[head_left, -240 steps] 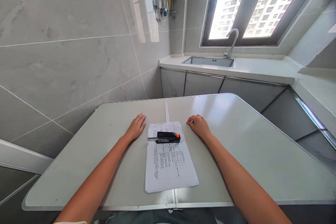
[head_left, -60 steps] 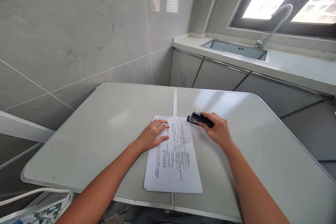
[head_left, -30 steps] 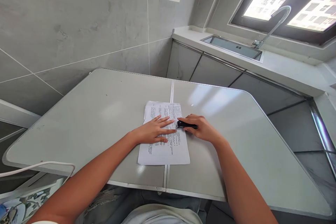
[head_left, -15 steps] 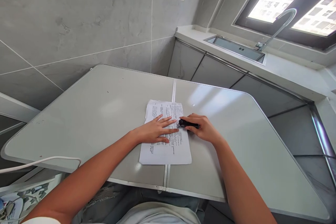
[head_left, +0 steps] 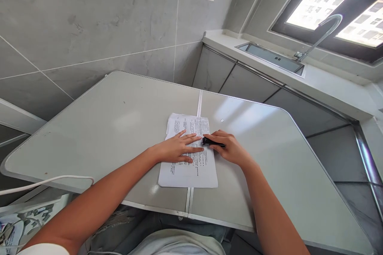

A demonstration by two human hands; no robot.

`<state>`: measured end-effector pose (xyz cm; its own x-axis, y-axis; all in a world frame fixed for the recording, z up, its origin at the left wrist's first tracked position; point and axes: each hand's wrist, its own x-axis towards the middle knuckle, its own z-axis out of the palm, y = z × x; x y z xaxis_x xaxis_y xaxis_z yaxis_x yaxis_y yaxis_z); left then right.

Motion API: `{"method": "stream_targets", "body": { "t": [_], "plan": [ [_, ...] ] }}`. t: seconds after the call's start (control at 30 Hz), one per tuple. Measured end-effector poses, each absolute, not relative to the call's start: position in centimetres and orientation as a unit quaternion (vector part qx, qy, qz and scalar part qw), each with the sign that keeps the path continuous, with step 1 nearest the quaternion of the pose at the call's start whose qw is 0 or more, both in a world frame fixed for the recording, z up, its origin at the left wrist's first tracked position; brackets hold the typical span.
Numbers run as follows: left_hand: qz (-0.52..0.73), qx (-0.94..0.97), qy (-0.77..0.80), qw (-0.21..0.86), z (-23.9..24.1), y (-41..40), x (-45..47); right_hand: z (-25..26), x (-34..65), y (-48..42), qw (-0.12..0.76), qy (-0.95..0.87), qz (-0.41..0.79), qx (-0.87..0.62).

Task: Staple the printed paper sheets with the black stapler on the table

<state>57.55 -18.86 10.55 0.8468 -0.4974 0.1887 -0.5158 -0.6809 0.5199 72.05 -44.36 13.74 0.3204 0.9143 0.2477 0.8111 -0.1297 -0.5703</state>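
Observation:
Printed sheets of paper (head_left: 188, 175) lie across the seam of the folding table, their edges slightly out of line at the top left. My left hand (head_left: 176, 149) rests flat on the print with its fingers spread. My right hand (head_left: 229, 147) grips a black stapler (head_left: 213, 142) from the right. The stapler's front end sits over the right edge of the sheets, close to my left fingertips. My fingers cover part of its body, and whether its jaws are pressed together I cannot tell.
The pale folding table (head_left: 143, 103) has a small white scrap (head_left: 222, 120) beyond the papers. A white cable (head_left: 48, 182) crosses its left front edge. At the back right are a counter with a sink (head_left: 271, 58) and a tap (head_left: 321, 36). A grey tiled wall borders the far side.
The stapler and my right hand have shifted very slightly left, and the stapler looks a little lower at its front. My left hand stays flat on the paper. The view has tilted slightly.

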Motion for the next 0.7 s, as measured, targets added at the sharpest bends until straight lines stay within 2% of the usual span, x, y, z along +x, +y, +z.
{"method": "stream_targets", "body": {
  "t": [0.37,0.53,0.7],
  "plan": [
    [0.038,0.914,-0.277,0.295,10.5,-18.9,57.4,13.9,71.6,-44.0,0.289,-0.575,0.090,-0.760],
    [0.002,0.926,-0.279,0.255,10.7,-18.9,57.5,13.7,71.3,-43.7,0.277,-0.560,0.094,-0.775],
    [-0.006,0.927,-0.275,0.254,10.5,-18.8,57.5,13.7,70.3,-42.9,0.195,-0.556,0.062,-0.805]
  ]
}}
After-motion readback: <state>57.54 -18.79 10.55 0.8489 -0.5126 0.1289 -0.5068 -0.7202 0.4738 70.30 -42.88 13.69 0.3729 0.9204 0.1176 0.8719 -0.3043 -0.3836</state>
